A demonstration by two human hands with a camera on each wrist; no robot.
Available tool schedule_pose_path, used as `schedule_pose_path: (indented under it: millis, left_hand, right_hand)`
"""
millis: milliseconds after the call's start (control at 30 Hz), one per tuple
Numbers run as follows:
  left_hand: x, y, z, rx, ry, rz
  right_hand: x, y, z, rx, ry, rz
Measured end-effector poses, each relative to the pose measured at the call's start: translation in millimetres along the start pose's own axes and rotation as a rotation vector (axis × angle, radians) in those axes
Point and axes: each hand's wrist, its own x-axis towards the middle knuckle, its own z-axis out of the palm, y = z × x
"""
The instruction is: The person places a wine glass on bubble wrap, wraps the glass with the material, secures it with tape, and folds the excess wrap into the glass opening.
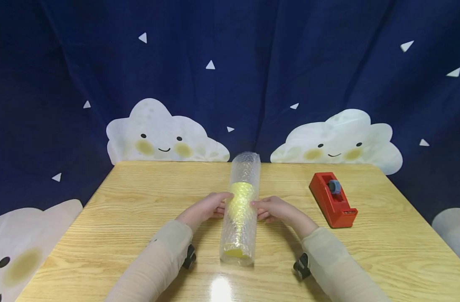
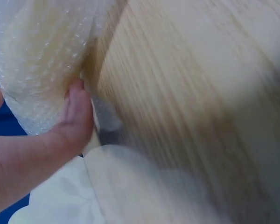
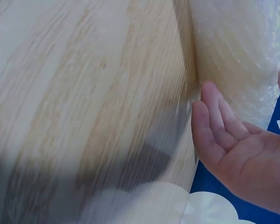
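Note:
A long roll of clear bubble wrap (image 1: 239,224) lies lengthwise on the table around a yellow object (image 1: 242,193). At its left side is my left hand (image 1: 206,206), thumb tip on the wrap, fingers low along the side. On the opposite side my right hand (image 1: 277,209) touches the wrap with its thumb, the other fingers slightly bent beside it. The left wrist view shows the left hand (image 2: 42,149) with its fingertips against the lower edge of the wrap (image 2: 37,56). In the right wrist view, the right hand (image 3: 242,154) has relaxed fingers near the wrap (image 3: 233,42).
A red tape dispenser (image 1: 333,201) with a blue roll stands on the right part of the wooden table (image 1: 139,188). Behind the table hangs a dark blue curtain (image 1: 230,84) with white clouds and triangles. The wrap's far end reaches the table's back edge.

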Motion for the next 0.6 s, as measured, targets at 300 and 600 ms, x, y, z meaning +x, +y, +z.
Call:
schedule_pose_path:
  millis: [300,600]
  left_hand:
    - [-6.1,5.3,5.0,0.213,0.064,0.016]
    - [1.7,-1.0,2.3,0.016,0.005,0.027]
  right_hand:
    - [-1.1,-1.4,0.3,0.028,0.0,0.002]
    - [0.6,3.0,-2.6,0.045,-0.041,-0.033]
